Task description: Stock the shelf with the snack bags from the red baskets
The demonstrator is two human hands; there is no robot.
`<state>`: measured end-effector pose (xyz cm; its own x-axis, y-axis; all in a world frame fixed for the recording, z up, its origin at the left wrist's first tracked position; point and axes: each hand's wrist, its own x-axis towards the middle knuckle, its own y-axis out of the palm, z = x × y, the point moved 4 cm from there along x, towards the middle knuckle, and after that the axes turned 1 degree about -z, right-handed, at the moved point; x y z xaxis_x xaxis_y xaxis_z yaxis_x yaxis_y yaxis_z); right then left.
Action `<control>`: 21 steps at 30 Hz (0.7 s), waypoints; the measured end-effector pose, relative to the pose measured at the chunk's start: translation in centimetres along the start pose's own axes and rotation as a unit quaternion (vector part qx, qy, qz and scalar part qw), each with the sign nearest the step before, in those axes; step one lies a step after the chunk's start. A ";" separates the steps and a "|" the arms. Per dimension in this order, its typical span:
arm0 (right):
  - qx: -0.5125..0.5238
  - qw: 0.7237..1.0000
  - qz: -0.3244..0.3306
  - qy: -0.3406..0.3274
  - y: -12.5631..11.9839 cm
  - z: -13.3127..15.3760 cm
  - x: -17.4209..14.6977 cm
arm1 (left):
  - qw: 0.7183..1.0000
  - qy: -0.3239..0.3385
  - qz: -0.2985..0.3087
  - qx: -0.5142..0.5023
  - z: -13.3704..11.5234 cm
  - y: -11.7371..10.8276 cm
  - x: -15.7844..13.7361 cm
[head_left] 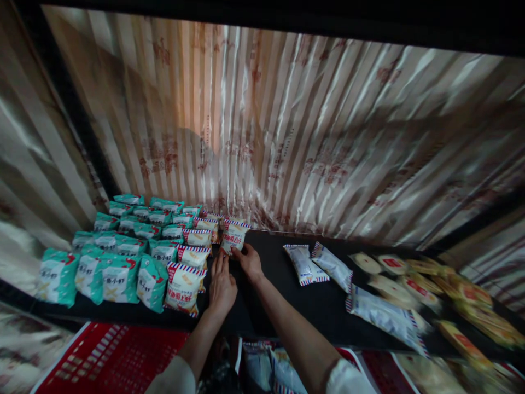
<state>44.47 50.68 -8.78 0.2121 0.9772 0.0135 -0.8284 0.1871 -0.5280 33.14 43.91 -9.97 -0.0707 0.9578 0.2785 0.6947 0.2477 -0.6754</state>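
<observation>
A cream snack bag (233, 236) with striped red and blue edges stands upright on the black shelf, near the back. My right hand (249, 264) grips its lower right side, thumb on the front. With fingers stretched out, my left hand (222, 282) touches the bag's lower left corner. Just left of it runs a row of matching cream bags (184, 290), one behind another. Farther left, several rows of teal snack bags (118, 278) stand upright. Blue-and-white striped bags (305, 265) lie flat to the right of my hands.
Round and long packaged foods (394, 290) lie at the shelf's right end. Below the front edge are a red perforated basket (110, 355) and another container with striped bags (283, 372). Pleated plastic sheeting (246, 120) covers the back; a dark beam (262, 13) crosses overhead.
</observation>
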 end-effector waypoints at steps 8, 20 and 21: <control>-0.021 1.000 0.001 -0.002 1.0 0.2 1.3 | 1.000 -0.005 -0.001 -0.018 1.1 1.1 1.7; -0.029 0.999 0.013 -0.007 1.5 -0.6 1.1 | 1.000 -0.002 0.018 0.010 2.4 2.3 2.0; -0.022 1.000 0.016 -0.008 1.6 -0.7 1.0 | 1.000 0.000 0.016 0.014 2.4 2.3 2.1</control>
<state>43.74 51.86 -10.16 0.1780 0.9840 0.0096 -0.8108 0.1522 -0.5652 32.89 46.80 -12.60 -0.0488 0.9653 0.2567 0.6766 0.2210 -0.7024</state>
